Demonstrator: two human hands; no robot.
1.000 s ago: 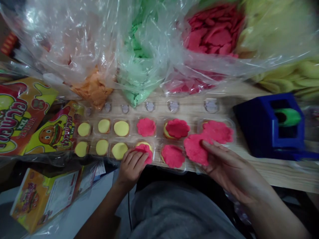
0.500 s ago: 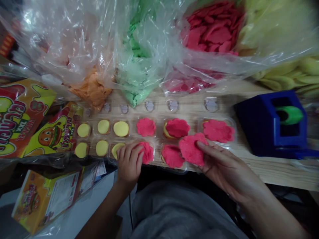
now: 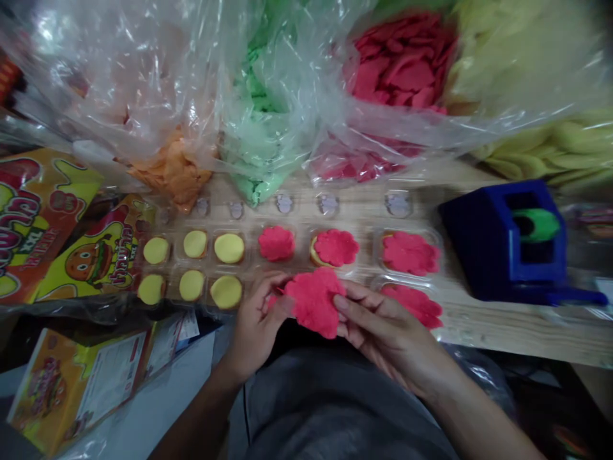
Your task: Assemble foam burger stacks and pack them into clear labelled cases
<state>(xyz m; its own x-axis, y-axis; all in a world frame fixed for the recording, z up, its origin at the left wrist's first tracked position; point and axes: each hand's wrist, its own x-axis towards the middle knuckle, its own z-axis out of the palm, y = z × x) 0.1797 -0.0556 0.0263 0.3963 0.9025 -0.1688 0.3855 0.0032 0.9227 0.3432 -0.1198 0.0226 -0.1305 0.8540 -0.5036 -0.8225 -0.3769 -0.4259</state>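
Pink piece: a flat, pink, flower-shaped soft piece (image 3: 313,300) is held up between both hands, over the near row of the tray and close to the person's lap.
Left hand: the left hand (image 3: 256,319) has its fingertips pinched on the piece's left edge.
Right hand: the right hand (image 3: 383,329) has its fingers closed on the piece's right edge.
Tray: a clear plastic tray (image 3: 366,255) with two rows of cells lies on the pale wooden table (image 3: 502,326), just beyond the hands.
Yellow discs: six round yellow discs (image 3: 228,248) sit one to a cell at the tray's left end.
Filled cells: more pink flower pieces (image 3: 410,252) lie in the cells to the right, one of them on top of a yellow disc.
Bags: clear plastic bags (image 3: 297,83) behind the tray hold orange, green, pink and yellow pieces.
Blue box: a blue plastic box (image 3: 493,255) with a green part inside stands right of the tray.
Cartons: yellow-and-red printed cartons (image 3: 103,255) with a cartoon burger lie to the tray's left.
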